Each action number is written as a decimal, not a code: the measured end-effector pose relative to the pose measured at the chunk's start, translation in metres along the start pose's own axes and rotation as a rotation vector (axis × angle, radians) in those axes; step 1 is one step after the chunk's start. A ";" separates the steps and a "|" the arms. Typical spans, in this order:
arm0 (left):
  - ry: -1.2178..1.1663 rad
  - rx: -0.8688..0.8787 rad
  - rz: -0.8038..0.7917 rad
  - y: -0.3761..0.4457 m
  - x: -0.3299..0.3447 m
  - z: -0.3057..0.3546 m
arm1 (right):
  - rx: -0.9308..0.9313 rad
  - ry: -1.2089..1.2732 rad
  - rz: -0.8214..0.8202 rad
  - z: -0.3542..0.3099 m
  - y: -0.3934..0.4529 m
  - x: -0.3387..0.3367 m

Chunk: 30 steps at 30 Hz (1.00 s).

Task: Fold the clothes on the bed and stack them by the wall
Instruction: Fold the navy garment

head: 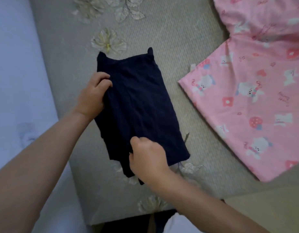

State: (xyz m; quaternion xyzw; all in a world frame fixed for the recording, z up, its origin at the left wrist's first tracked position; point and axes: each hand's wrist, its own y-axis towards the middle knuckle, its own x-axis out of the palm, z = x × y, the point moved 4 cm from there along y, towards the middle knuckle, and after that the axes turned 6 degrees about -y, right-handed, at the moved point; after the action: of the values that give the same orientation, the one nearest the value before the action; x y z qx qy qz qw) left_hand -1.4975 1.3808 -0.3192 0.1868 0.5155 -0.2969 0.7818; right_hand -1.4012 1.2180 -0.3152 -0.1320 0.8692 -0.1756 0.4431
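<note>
Head view: dark navy garment lies folded into a long narrow strip, mid-bed, slanting from upper left to lower right. Left hand sits on its left edge, grip curled and pinching the fabric there. Right hand is at the near end, grip curled round the cloth. Bed, grey with flower pattern, has bare room above and to the right of the garment. Pink printed quilt lies to the right, apart from the garment. Pale wall runs along the left bed edge.
</note>
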 end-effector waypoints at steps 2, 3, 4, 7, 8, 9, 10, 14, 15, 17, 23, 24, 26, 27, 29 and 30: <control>0.035 -0.140 -0.143 -0.033 0.009 -0.037 | 0.060 -0.121 -0.024 -0.023 0.009 0.043; 0.079 -0.154 -0.234 -0.050 0.019 -0.053 | 0.082 -0.143 -0.120 -0.030 0.014 0.068; 0.145 -0.172 -0.321 -0.067 0.030 -0.069 | 0.089 -0.168 -0.248 -0.032 0.016 0.096; 0.225 -0.398 -0.449 -0.104 0.053 -0.107 | 0.186 -0.230 -0.321 -0.025 0.018 0.133; 0.197 -0.326 -0.375 -0.106 0.058 -0.109 | 0.207 -0.250 -0.233 -0.025 0.019 0.131; 0.187 -0.195 -0.298 -0.106 0.062 -0.108 | 0.220 -0.276 -0.106 -0.027 0.020 0.124; 0.228 -0.044 -0.206 -0.105 0.062 -0.104 | 0.228 -0.305 -0.044 -0.030 0.021 0.119; 0.374 0.307 -0.114 -0.094 0.070 -0.097 | 0.356 -0.427 -0.017 -0.045 0.031 0.130; 0.397 0.342 -0.170 -0.093 0.075 -0.096 | 0.387 -0.480 -0.047 -0.049 0.033 0.139; 0.424 0.326 -0.292 -0.091 0.081 -0.094 | 0.461 -0.503 -0.084 -0.051 0.038 0.154; 0.393 0.220 -0.346 -0.075 0.094 -0.101 | 0.405 -0.504 -0.051 -0.032 0.047 0.152; 0.337 0.224 -0.298 -0.073 0.091 -0.096 | 0.386 -0.498 -0.041 -0.026 0.045 0.148; 0.275 0.285 -0.159 -0.070 0.076 -0.082 | 0.344 -0.472 -0.024 -0.017 0.044 0.135; 0.289 0.307 -0.096 -0.067 0.069 -0.078 | 0.308 -0.424 -0.058 -0.013 0.045 0.129; 0.301 0.312 -0.065 -0.063 0.059 -0.070 | 0.229 -0.368 -0.185 -0.001 0.040 0.120; 0.301 0.338 -0.062 -0.061 0.056 -0.062 | 0.216 -0.357 -0.228 0.005 0.035 0.112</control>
State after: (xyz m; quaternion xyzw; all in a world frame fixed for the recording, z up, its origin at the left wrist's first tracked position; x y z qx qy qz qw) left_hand -1.5644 1.3564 -0.3944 0.3412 0.5748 -0.3717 0.6442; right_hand -1.4641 1.2060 -0.4134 -0.2101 0.7327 -0.2905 0.5784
